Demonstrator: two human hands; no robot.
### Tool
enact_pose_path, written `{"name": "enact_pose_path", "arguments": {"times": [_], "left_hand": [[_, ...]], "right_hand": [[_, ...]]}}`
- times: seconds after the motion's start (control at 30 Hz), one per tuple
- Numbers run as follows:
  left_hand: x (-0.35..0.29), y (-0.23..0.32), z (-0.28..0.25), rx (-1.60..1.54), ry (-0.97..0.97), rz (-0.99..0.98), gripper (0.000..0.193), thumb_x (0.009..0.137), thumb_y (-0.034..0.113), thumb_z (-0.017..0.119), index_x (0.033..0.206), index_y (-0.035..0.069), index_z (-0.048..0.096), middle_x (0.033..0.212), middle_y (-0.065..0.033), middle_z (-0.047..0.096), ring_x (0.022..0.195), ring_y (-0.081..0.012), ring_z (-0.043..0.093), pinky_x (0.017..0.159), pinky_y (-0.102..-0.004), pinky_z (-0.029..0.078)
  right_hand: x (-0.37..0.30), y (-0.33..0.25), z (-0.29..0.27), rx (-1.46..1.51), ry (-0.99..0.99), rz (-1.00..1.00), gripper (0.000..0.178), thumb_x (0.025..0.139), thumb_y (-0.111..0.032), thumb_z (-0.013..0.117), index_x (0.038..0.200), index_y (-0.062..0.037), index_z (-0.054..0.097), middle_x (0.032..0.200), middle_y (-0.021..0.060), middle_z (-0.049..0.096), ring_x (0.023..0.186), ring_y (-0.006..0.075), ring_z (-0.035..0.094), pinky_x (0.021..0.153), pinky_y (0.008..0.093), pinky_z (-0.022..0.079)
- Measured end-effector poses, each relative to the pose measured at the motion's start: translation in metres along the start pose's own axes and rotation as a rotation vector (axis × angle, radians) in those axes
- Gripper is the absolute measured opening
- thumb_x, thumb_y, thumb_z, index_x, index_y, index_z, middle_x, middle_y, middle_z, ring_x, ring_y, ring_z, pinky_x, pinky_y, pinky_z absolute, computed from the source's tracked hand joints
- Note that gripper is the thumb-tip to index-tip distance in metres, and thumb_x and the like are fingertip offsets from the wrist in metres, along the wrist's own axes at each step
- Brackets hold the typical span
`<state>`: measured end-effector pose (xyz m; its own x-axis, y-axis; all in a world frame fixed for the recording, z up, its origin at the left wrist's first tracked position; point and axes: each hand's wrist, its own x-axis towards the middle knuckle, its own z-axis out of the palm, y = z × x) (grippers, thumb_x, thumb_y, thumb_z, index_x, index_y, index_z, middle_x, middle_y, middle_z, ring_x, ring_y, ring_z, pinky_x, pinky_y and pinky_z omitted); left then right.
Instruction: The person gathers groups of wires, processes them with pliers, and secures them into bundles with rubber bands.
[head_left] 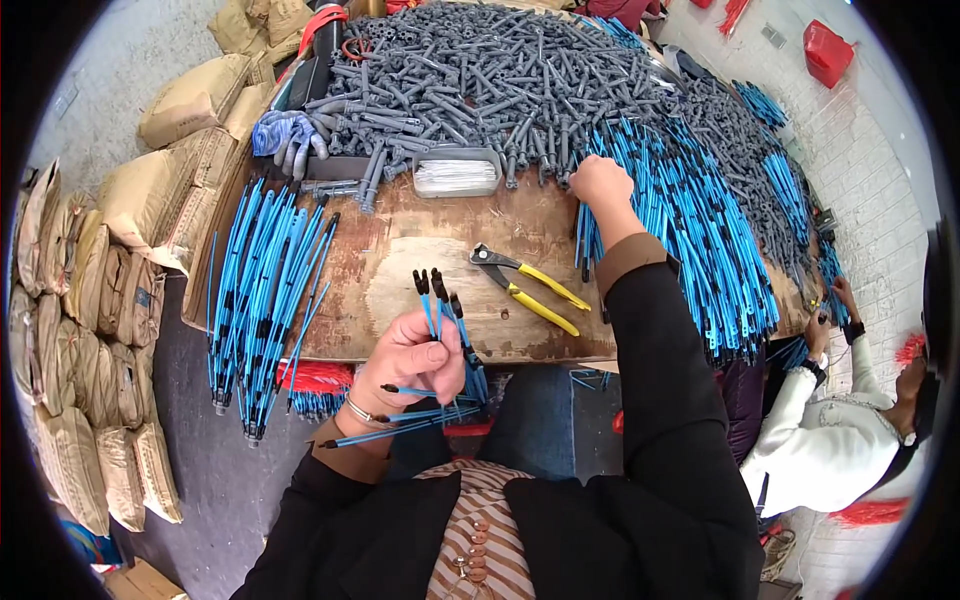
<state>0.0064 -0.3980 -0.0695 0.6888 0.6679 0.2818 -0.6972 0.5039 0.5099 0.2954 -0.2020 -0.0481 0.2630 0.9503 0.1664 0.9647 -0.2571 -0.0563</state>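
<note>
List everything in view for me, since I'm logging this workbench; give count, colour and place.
blue rods: many, blue with black tips, table right
finished rods: a bundle, blue, table left edge
grey parts: large heap, grey, table far side
pliers: one, yellow handles, table centre
tray: one, grey, holding white pieces
gloves: blue-grey, table far left
sacks: many, tan, floor left
co-worker: one, white sleeves, right
left hand: holds several blue rods
right hand: reaching into the blue rods
</note>
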Motion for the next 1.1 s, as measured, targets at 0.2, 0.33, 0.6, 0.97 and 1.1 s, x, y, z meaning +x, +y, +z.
{"name": "enact_pose_path", "arguments": {"times": [0.2, 0.33, 0.6, 0.97, 1.1], "left_hand": [[0.011, -0.008, 0.003, 0.206, 0.257, 0.112, 0.016, 0.086, 0.015, 0.058, 0.099, 0.005, 0.056, 0.086, -0.0154, 0.065, 0.08, -0.0265, 0.064, 0.071, -0.0362, 0.052], [0.008, -0.007, -0.017, 0.104, 0.245, 0.11, 0.017, 0.086, 0.015, 0.058, 0.1, 0.006, 0.056, 0.088, -0.013, 0.065, 0.085, -0.027, 0.064, 0.075, -0.0383, 0.053], [0.017, -0.012, -0.019, -0.054, 0.377, 0.11, 0.021, 0.086, 0.019, 0.059, 0.103, 0.007, 0.054, 0.087, -0.0095, 0.064, 0.083, -0.0248, 0.064, 0.073, -0.0376, 0.053], [0.021, -0.01, -0.016, 0.019, 0.363, 0.149, 0.02, 0.085, 0.016, 0.06, 0.101, 0.007, 0.051, 0.072, -0.0061, 0.057, 0.064, -0.0212, 0.058, 0.064, -0.0361, 0.05], [0.019, -0.008, -0.018, 0.031, 0.255, 0.051, 0.019, 0.086, 0.015, 0.058, 0.103, 0.01, 0.052, 0.068, -0.0034, 0.051, 0.062, -0.0191, 0.051, 0.061, -0.0368, 0.046]], "right_hand": [[-0.018, 0.015, -0.047, 0.06, 0.111, 0.029, 0.026, 0.082, -0.019, 0.047, 0.092, -0.0003, 0.062, 0.097, 0.0228, 0.062, 0.087, 0.0363, 0.062, 0.075, 0.0433, 0.05], [-0.045, 0.015, -0.084, 0.265, 0.487, -0.189, 0.026, 0.089, -0.02, 0.044, 0.095, 0.0009, 0.058, 0.085, 0.0185, 0.064, 0.073, 0.0309, 0.064, 0.064, 0.0406, 0.05], [-0.209, -0.009, -0.088, 1.238, -0.586, -0.473, 0.021, 0.091, -0.018, 0.051, 0.09, 0.0017, 0.057, 0.066, 0.0053, 0.059, 0.055, 0.0118, 0.056, 0.053, 0.0236, 0.045], [-0.12, -0.011, -0.052, 0.405, -0.019, -0.379, 0.025, 0.086, -0.023, 0.052, 0.083, 0.0003, 0.061, 0.073, 0.0143, 0.064, 0.069, 0.0253, 0.064, 0.061, 0.0372, 0.049], [-0.061, 0.022, -0.005, -0.104, 0.172, -0.158, 0.018, 0.081, -0.014, 0.049, 0.082, -0.0018, 0.062, 0.085, 0.0181, 0.065, 0.076, 0.0328, 0.064, 0.065, 0.041, 0.052]]}}
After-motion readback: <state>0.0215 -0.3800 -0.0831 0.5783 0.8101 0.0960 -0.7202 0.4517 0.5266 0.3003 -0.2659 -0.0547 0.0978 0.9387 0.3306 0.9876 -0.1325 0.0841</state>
